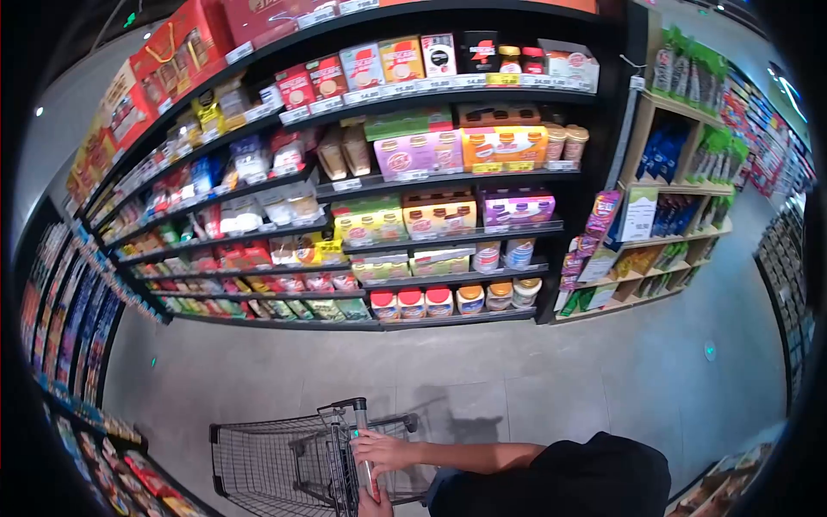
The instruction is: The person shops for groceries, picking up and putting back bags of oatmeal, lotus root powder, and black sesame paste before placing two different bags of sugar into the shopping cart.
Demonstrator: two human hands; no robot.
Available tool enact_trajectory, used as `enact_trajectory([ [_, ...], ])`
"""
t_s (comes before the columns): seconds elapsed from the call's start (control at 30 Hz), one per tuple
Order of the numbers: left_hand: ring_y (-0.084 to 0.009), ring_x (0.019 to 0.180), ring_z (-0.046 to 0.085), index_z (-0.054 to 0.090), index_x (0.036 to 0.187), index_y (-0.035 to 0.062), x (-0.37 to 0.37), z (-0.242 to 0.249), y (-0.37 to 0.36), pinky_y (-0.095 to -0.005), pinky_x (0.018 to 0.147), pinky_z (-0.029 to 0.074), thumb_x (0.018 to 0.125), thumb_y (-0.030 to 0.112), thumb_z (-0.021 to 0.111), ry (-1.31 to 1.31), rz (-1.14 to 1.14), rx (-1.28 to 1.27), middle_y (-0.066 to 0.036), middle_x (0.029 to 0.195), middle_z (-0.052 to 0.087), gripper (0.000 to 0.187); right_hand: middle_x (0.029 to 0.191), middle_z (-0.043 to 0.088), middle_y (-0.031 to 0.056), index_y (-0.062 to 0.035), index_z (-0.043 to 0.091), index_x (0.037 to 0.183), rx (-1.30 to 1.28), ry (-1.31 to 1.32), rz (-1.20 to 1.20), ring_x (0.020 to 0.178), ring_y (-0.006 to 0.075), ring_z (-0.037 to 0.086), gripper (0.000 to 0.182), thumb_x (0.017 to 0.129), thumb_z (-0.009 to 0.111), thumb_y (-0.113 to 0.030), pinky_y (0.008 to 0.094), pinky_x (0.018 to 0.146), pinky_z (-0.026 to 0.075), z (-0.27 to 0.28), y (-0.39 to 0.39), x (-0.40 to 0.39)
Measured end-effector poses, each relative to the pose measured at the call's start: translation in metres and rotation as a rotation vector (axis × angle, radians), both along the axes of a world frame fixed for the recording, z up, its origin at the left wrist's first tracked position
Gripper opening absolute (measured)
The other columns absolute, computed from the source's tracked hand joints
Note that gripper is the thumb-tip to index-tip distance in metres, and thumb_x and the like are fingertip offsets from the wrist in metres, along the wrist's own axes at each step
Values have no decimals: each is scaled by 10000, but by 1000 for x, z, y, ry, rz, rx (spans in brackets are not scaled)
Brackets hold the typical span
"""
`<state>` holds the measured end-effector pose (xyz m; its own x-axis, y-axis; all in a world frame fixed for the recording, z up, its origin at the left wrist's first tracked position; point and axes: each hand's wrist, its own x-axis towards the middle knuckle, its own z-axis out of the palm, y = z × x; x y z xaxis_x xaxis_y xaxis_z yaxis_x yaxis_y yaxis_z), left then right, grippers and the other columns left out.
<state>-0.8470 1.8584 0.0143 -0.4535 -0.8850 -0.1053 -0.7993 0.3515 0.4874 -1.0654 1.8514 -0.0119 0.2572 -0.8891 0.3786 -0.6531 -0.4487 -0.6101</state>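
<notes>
A wire shopping cart [267,455] stands on the floor at the lower left of the head view, its handle running up and down in the picture. My right hand [385,451] lies over the middle of this handle [362,419], fingers curled across it. Lower down, at the bottom edge, my left hand [374,505] wraps round the same handle, partly cut off by the frame. The part of the cart basket in view holds nothing that I can make out.
A long black shelf unit [448,233] with coffee boxes, jars and bags runs along the far side. To its right stands a wooden rack [637,297] of packaged goods. More shelves [73,293] rise at the left. Grey floor [551,379] lies between.
</notes>
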Motion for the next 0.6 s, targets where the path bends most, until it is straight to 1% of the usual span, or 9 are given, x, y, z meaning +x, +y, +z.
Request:
enact_trajectory([
  [0.1, -475, 734, 619, 521, 1297, 21, -38, -7, -39, -517, 648, 478, 919, 346, 616, -28, -132, 124, -269, 829, 656, 507, 1368, 494, 129, -72, 572, 1212, 57, 26, -120, 1433, 327, 284, 529, 814, 679, -403, 531, 1187, 196, -3, 0, -10],
  [0.17, -477, 1020, 601, 426, 1398, -4, -74, 32, -49, -512, 840, 483, 861, 298, 675, -49, -120, 375, -324, 1088, 619, 665, 1511, 365, 117, -96, 506, 1351, 1, -151, -167, 1464, 321, 222, 648, 796, 711, -358, 512, 1181, 226, -11, -2, -14],
  [0.2, -477, 1020, 601, 426, 1398, -4, -75, 12, -57, -512, 840, 483, 861, 298, 675, -46, -133, 386, -324, 1088, 619, 665, 1511, 365, 117, -96, 506, 1351, 11, -145, -180, 1464, 321, 222, 648, 796, 711, -358, 512, 1181, 226, -10, -1, -16],
  [0.27, -453, 953, 625, 499, 1210, -12, -80, -52, -77, -537, 801, 475, 763, 286, 717, 84, -144, 224, -266, 957, 653, 580, 1568, 277, 111, -130, 451, 1422, 130, -99, -258, 1476, 315, 188, 725, 782, 732, -321, 477, 1176, 245, -2, -1, -22],
  [0.3, -493, 783, 633, 470, 1260, -23, -84, -63, -82, -538, 652, 480, 799, 294, 679, 181, -240, 84, -296, 822, 642, 598, 1574, 268, 119, -151, 426, 1450, 105, -88, -271, 1479, 310, 185, 742, 789, 733, -287, 454, 1171, 259, 2, -2, -27],
  [0.33, -493, 783, 633, 470, 1260, -23, -92, -43, -83, -538, 652, 480, 799, 294, 679, 176, -253, 90, -296, 822, 642, 598, 1574, 268, 119, -151, 426, 1450, 109, -92, -285, 1479, 310, 185, 742, 789, 733, -287, 454, 1171, 259, 4, -3, -31],
  [0.4, -395, 1022, 584, 467, 1295, 40, -111, -2, -84, -492, 886, 452, 783, 277, 705, 131, -160, 423, -206, 1136, 595, 612, 1572, 274, 116, -143, 432, 1444, 116, -21, -341, 1476, 312, 192, 709, 809, 723, -265, 447, 1163, 272, 8, -4, -38],
  [0.43, -386, 911, 640, 457, 1274, -20, -117, 2, -85, -434, 770, 502, 835, 217, 658, 129, -214, 333, -220, 1035, 622, 538, 1566, 282, 124, -143, 428, 1449, 123, -13, -364, 1468, 316, 217, 684, 833, 704, -258, 435, 1154, 287, 16, -2, -43],
  [0.6, -278, 796, 609, 505, 1149, -13, -132, -41, -107, -372, 713, 473, 854, 97, 632, 480, -252, 351, -143, 873, 597, 340, 1525, 348, 128, -142, 437, 1442, 209, -95, -518, 1312, 344, 446, 606, 887, 635, -288, 442, 1073, 378, 19, 3, -48],
])
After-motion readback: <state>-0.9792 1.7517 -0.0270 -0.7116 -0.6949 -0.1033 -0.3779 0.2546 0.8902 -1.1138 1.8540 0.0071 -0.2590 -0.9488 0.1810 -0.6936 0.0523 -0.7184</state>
